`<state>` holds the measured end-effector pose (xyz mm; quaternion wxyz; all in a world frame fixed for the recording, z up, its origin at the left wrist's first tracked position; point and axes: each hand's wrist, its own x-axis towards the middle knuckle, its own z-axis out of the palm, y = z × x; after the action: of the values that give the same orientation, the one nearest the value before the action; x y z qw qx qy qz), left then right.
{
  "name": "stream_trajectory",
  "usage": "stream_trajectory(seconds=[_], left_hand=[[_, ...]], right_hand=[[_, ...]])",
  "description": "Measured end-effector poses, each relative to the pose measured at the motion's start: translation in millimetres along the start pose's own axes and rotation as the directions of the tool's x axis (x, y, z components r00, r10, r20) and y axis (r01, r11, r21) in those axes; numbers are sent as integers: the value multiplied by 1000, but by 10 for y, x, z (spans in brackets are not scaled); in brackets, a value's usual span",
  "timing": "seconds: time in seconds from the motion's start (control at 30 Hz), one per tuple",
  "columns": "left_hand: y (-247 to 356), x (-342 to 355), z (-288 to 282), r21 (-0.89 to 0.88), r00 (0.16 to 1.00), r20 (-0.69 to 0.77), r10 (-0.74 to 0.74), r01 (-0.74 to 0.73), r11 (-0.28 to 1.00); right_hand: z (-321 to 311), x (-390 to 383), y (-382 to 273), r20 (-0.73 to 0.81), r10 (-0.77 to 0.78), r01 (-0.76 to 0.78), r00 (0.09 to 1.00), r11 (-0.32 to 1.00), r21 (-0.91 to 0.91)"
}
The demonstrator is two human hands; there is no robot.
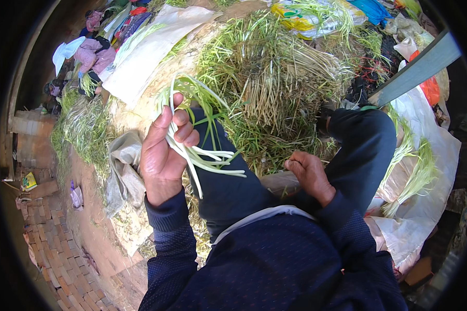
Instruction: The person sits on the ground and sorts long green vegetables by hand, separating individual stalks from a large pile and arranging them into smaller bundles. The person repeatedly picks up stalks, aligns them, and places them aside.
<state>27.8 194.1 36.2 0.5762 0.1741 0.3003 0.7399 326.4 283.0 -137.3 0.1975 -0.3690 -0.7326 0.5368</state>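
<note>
Left hand (163, 150) grips pale stalks (216, 169) between curled fingers, probably best held lightly against bruising; right hand (312, 175) curls closed, any contents hidden.

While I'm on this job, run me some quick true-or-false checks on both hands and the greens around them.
1. The left hand holds several pale stalks. True.
2. The right hand has its fingers spread wide. False: they are curled in.
3. A large heap of stalks lies beyond the hands. True.
4. The white sheet on the right is bare. False: green bundles lie on it.
5. The left hand is lower in the picture than the right. False: it is higher.
</note>
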Motion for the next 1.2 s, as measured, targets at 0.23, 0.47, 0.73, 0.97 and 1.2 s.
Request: stream_trajectory(seconds=[0.23,0.47,0.73,0.97,1.2], left_hand=[[-227,307,-76,24,999,-37,-3,4,1000],[-749,565,-132,41,993,-99,-57,61,997],[-1346,635,-310,134,959,-276,-57,97,986],[-1587,551,-470,47,931,-316,-181,205,978],[-1657,775,-448,145,917,-315,-244,300,943]], right_hand=[[-6,156,-285,-129,-38,77,991,949,305],[1,475,-818,-202,-292,328,935,928,177],[471,505,-600,-22,-42,47,999,943,330],[452,421,-374,72,23,-47,997,933,357],[407,466,-389,134,110,-170,985,757,631]])
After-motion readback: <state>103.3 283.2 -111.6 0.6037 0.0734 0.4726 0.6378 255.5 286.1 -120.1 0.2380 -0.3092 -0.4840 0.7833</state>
